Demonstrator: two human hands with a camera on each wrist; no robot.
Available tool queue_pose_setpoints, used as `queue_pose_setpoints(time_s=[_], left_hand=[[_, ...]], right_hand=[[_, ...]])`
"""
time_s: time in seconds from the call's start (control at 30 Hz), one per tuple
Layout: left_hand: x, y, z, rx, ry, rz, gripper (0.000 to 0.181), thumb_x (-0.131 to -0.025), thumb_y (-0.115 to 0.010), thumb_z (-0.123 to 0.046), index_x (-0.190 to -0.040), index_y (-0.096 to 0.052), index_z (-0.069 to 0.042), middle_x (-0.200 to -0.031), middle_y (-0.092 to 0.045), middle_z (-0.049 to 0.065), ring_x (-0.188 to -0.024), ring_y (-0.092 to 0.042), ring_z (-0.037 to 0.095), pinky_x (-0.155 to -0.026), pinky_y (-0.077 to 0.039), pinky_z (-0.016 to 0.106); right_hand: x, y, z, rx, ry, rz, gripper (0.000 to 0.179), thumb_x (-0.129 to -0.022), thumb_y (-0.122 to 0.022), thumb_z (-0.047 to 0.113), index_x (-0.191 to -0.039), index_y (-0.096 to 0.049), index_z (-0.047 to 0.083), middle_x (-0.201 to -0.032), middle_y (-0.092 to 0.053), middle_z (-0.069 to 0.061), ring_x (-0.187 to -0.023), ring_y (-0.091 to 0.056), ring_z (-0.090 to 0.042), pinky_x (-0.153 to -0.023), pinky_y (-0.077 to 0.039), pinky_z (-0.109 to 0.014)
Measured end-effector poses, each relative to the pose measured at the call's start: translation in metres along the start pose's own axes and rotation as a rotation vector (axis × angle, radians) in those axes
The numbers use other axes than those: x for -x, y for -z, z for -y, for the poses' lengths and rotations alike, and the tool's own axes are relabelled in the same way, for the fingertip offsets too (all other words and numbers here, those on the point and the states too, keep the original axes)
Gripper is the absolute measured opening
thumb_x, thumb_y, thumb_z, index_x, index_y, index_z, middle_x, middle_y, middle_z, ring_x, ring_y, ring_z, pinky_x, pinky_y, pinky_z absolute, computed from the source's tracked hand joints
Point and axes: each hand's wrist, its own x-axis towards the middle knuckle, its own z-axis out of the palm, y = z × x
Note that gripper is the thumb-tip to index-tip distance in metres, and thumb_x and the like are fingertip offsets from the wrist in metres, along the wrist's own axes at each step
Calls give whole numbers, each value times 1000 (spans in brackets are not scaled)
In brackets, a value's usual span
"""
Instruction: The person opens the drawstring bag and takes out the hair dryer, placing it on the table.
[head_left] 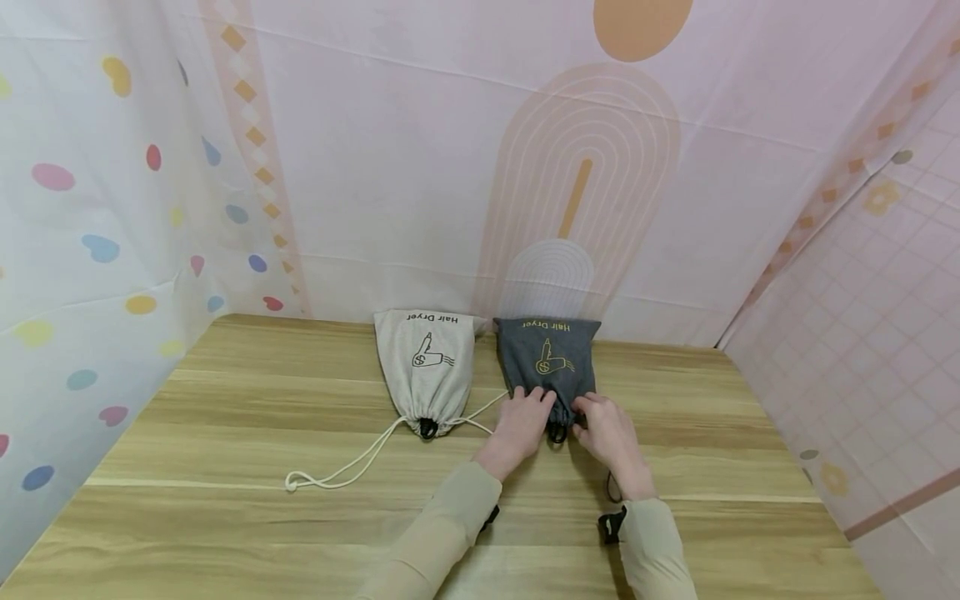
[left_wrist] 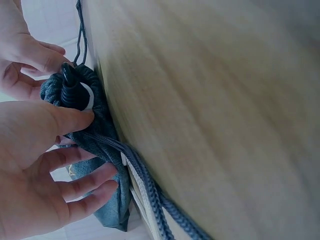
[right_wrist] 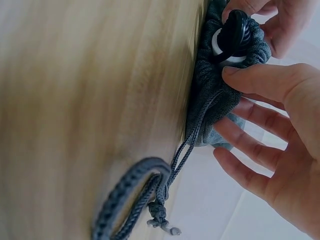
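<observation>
A dark grey drawstring bag (head_left: 517,342) printed "Hair Dryer" in gold lies on the table, its gathered mouth toward me. My left hand (head_left: 517,425) pinches one side of the mouth, thumb (left_wrist: 75,120) at the rim and fingers along the outer cloth. On the other side my right hand (head_left: 611,435) pinches the rim likewise, its thumb (right_wrist: 250,80) on the gathered edge. Between the hands a black cord loop (right_wrist: 235,37) and a white edge (left_wrist: 88,97) show inside the mouth. Dark braided drawstrings (left_wrist: 140,170) trail from both sides, one ending in a knot (right_wrist: 157,211).
Left of the dark bag lies a light grey drawstring bag (head_left: 401,367) with a black hair dryer print. Black shows at its gathered mouth. Its white cords (head_left: 352,473) spread over the wooden table (head_left: 225,533). Patterned curtains (head_left: 375,167) hang behind and at both sides.
</observation>
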Motion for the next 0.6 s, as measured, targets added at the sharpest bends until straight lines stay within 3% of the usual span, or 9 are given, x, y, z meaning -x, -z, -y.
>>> queue_pose_setpoints(time_s=[0.3,0.6], left_hand=[[-2,-1,0,22,8,64,46,-89,-65,-24,-132,-49,-23,-128,-57,0,-108,-56,28,-80,-53,38],[-4,-3,3,45,6,66,37,-94,-58,-22,-130,-50,-26,-126,-58,-1,-108,-56,28,-79,-54,39]], right_hand=[[-1,1,0,1,-26,41,16,-74,-74,4,-89,-70,7,-87,-66,-6,-78,-64,-25,-64,-53,-39],[0,1,-2,8,-45,59,15,-75,-73,5,-90,-69,8,-87,-66,-6,-75,-64,-24,-60,-52,-38]])
